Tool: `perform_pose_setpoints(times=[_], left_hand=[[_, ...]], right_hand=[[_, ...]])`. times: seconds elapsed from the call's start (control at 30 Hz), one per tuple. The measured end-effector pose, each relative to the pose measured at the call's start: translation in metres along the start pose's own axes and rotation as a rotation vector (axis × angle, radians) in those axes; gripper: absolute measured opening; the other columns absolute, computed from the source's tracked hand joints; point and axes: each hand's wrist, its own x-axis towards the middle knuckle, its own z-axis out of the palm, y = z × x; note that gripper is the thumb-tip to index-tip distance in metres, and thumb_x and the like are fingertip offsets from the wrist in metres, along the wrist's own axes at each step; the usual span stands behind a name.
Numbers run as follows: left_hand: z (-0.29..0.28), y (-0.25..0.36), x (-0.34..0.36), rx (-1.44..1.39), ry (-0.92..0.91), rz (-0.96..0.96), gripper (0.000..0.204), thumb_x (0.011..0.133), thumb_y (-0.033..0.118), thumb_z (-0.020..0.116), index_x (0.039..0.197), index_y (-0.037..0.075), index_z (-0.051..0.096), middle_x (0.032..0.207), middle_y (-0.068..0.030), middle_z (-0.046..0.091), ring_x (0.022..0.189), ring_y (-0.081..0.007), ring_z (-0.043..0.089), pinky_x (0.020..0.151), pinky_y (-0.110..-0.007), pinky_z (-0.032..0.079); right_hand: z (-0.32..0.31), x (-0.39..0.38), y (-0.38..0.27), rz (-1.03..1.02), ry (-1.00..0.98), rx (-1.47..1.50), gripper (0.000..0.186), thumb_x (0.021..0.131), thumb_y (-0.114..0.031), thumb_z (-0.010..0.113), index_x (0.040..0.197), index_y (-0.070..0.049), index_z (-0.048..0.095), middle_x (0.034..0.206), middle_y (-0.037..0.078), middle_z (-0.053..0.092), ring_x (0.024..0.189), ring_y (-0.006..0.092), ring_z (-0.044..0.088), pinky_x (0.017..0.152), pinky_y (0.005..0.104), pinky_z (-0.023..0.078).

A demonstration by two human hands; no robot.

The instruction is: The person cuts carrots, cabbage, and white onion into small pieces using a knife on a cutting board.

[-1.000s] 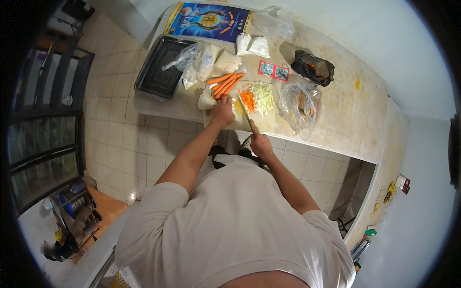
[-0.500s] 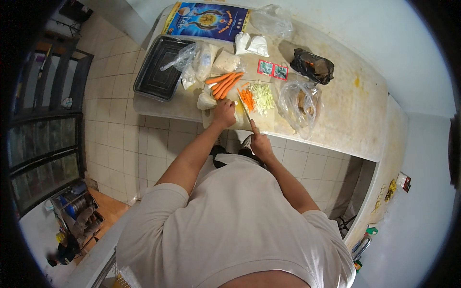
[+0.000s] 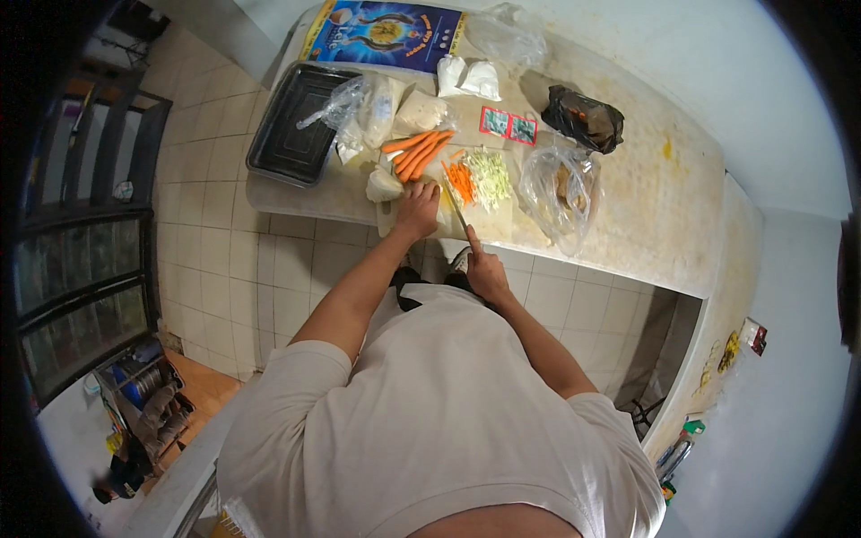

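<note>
My left hand (image 3: 418, 208) is curled on the cutting board (image 3: 496, 224) beside a pale vegetable chunk (image 3: 384, 186), fingertips closed over something small that I cannot make out. Just right of it, my right hand (image 3: 484, 267) grips a knife (image 3: 461, 216) by the handle, index finger along it, blade angled up-left across the board. Several whole carrots (image 3: 421, 154) lie above my left hand. Orange carrot strips (image 3: 459, 183) and a pile of shredded pale green cabbage (image 3: 491, 179) sit right of the blade.
Around them are a black tray (image 3: 291, 121), plastic bags (image 3: 378, 117), white packets (image 3: 481, 81), red-edged sachets (image 3: 508, 126), a blue printed sheet (image 3: 381, 34), a black bag (image 3: 582, 120) and a clear bag (image 3: 558, 197). A person (image 3: 121, 471) shows at the lower left.
Both hands stay in nearly the same place, with the knife still in my right hand. The view has shifted very slightly. The person at lower left has moved a little rightward and down.
</note>
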Motion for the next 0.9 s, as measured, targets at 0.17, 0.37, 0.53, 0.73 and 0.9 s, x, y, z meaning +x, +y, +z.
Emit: perform_pose_setpoints(times=[0.17,0.37,0.53,0.73,0.9], left_hand=[[0.011,0.002,0.001,-0.082,0.085,-0.126,0.056,0.068,0.008,0.054,0.123,0.0,0.05,0.126,-0.0108,0.046,0.115,-0.0285,0.041,0.095,-0.046,0.034],[0.002,-0.001,0.003,-0.062,-0.058,-0.022,0.054,0.068,0.009,0.055,0.121,0.001,0.051,0.124,-0.0086,0.047,0.116,-0.0277,0.041,0.095,-0.046,0.033],[-0.006,0.007,-0.005,0.07,-0.063,-0.018,0.055,0.07,0.009,0.056,0.124,0.002,0.05,0.125,-0.0089,0.047,0.116,-0.0268,0.041,0.097,-0.05,0.032],[-0.004,0.009,-0.005,0.037,-0.099,-0.093,0.059,0.071,0.009,0.057,0.128,0.002,0.046,0.127,-0.009,0.044,0.12,-0.0277,0.038,0.101,-0.055,0.029],[-0.006,0.004,-0.004,0.033,-0.146,-0.091,0.06,0.071,0.01,0.06,0.129,0.002,0.045,0.129,-0.009,0.043,0.123,-0.0301,0.036,0.103,-0.057,0.027]], right_hand=[[0.001,-0.001,0.001,0.03,0.019,0.017,0.07,0.088,-0.01,0.049,0.149,-0.02,0.016,0.074,0.028,0.062,0.066,0.0453,0.061,0.065,0.0552,0.049],[0.0,0.001,0.005,0.034,0.007,0.014,0.07,0.088,-0.011,0.049,0.149,-0.02,0.015,0.075,0.028,0.063,0.067,0.0449,0.062,0.065,0.0549,0.05],[0.001,0.002,0.002,0.017,-0.002,0.006,0.07,0.088,-0.011,0.05,0.149,-0.021,0.015,0.076,0.027,0.063,0.068,0.0447,0.062,0.066,0.0547,0.049],[0.008,0.006,0.006,-0.039,0.032,0.004,0.068,0.088,-0.011,0.05,0.148,-0.022,0.018,0.07,0.027,0.06,0.065,0.045,0.06,0.063,0.0553,0.047],[0.008,0.007,0.007,-0.037,0.027,-0.01,0.067,0.088,-0.012,0.05,0.147,-0.022,0.02,0.07,0.028,0.06,0.065,0.0455,0.06,0.062,0.0555,0.047]])
